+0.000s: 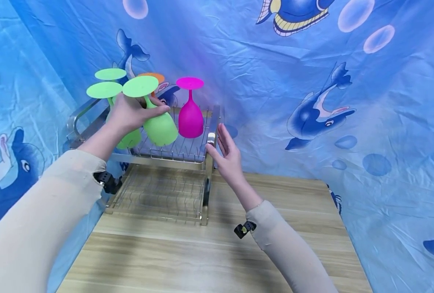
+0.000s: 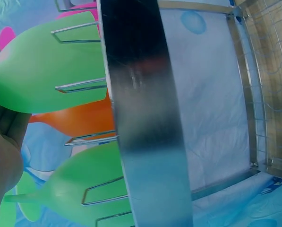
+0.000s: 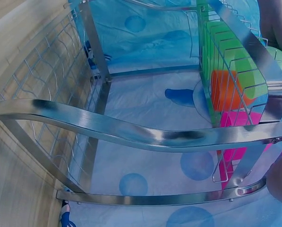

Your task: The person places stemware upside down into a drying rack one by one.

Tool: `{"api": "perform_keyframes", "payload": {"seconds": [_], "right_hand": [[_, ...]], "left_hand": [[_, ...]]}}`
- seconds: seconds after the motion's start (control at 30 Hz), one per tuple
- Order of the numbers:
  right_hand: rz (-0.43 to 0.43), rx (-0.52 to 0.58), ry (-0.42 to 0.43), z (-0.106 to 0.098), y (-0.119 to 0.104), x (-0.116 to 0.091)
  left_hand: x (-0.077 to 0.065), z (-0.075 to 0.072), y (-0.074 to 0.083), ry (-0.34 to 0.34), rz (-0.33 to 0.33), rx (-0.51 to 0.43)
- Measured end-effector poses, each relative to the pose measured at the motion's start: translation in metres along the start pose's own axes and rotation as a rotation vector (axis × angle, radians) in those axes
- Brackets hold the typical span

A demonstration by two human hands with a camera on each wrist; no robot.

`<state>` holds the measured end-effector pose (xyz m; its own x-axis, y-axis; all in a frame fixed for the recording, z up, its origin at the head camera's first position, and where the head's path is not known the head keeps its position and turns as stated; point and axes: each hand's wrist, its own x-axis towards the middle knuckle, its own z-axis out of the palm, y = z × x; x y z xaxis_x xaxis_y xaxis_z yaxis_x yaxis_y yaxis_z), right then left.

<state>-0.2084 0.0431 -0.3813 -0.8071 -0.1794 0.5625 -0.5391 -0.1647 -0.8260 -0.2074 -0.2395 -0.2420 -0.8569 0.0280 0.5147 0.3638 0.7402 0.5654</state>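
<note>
My left hand (image 1: 127, 112) grips an upside-down green goblet (image 1: 161, 129) by its stem, over the top tier of a metal dish rack (image 1: 158, 162). The goblet leans slightly. In the left wrist view its bowl (image 2: 48, 64) is among the rack's wire prongs. Another green goblet (image 1: 130, 139) stands inverted beside it, partly behind the hand; a further green base (image 1: 110, 74) shows at the back. An orange goblet (image 1: 154, 76) is mostly hidden. To the right stands an inverted magenta goblet (image 1: 190, 120). My right hand (image 1: 229, 156), fingers straight, is at the rack's right post; contact is unclear.
The rack's lower wire tier (image 1: 158, 191) is under the goblets, with feet on a wooden table (image 1: 217, 252). A blue cloth (image 1: 261, 101) with sea-animal prints hangs behind and at both sides. Cameras are strapped to both wrists.
</note>
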Motion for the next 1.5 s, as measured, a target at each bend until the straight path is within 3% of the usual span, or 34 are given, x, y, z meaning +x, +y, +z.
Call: {"api": "perform_keyframes", "payload": {"seconds": [0.3,0.5,0.77,1.07,1.3,1.5], "right_hand": [[-0.025,-0.019,0.007,0.003,0.0,0.001],[-0.018,-0.033,0.008,0.006,-0.001,0.002],[-0.024,-0.048,0.014,0.006,-0.001,0.002],[-0.026,-0.056,0.016,0.005,0.0,0.004],[-0.032,-0.056,0.012,0.005,0.001,0.005],[-0.049,-0.061,0.018,0.003,0.003,0.007]], "left_hand": [[-0.002,0.008,-0.014,-0.032,0.018,0.015],[-0.007,0.014,-0.018,-0.064,-0.006,0.022],[-0.007,0.02,-0.024,-0.05,-0.062,0.046],[-0.007,0.022,-0.03,-0.097,-0.144,-0.119],[-0.002,0.022,-0.031,-0.102,-0.104,-0.135],[-0.004,0.019,-0.029,-0.134,-0.126,-0.168]]}}
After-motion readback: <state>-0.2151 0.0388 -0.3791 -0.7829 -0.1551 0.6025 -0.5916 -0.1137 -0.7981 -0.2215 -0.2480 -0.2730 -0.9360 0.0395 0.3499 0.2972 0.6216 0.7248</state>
